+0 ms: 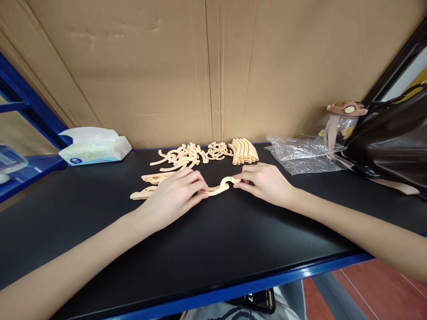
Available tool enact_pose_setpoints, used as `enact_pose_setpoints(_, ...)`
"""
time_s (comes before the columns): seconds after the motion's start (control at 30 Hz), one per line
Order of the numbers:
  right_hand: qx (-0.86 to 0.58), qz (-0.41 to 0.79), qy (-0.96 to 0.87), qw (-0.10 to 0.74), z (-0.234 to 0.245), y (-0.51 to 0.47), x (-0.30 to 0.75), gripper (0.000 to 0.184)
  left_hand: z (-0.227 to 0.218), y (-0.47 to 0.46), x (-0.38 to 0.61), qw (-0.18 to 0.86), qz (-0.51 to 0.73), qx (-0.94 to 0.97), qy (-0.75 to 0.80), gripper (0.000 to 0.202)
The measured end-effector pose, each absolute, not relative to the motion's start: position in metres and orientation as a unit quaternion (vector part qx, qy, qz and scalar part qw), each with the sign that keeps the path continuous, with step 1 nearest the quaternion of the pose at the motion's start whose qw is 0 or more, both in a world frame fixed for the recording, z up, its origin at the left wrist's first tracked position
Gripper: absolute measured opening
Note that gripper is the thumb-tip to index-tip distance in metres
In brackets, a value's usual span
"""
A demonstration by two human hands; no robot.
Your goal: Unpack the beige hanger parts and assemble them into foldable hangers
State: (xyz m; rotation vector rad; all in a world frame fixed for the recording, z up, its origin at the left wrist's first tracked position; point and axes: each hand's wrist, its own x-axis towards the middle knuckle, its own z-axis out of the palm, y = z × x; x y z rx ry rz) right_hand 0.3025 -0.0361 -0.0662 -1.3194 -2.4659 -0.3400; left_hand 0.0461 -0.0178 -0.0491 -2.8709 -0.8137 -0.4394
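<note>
A curved tan wooden piece (223,185) lies on the black table top (213,240) between my two hands. My left hand (175,195) rests palm down on the table, fingers curled, pinching the piece's left end. My right hand (263,181) pinches its hooked right end with thumb and fingertips. Two flat wooden parts (150,186) lie just left of my left hand. Behind them sits a loose heap of curved wooden pieces (187,155) and a neat row of straight wooden strips (244,151).
A tissue pack (95,146) stands at the back left. Crumpled clear plastic bags (300,153), a bottle with a brown cap (340,122) and a dark bag (393,142) fill the back right. A cardboard wall (213,66) closes the rear; a phone (256,300) lies below the table edge.
</note>
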Motion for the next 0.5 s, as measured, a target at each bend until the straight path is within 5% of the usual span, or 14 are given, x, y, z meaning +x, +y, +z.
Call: enact_pose_setpoints(0.5,-0.476,-0.070,-0.859,0.173,-0.0681,-0.0340,0.3002,0.020,-0.0566,-0.0140,0.0477,0.156,-0.108,-0.946,-0.264,0.031)
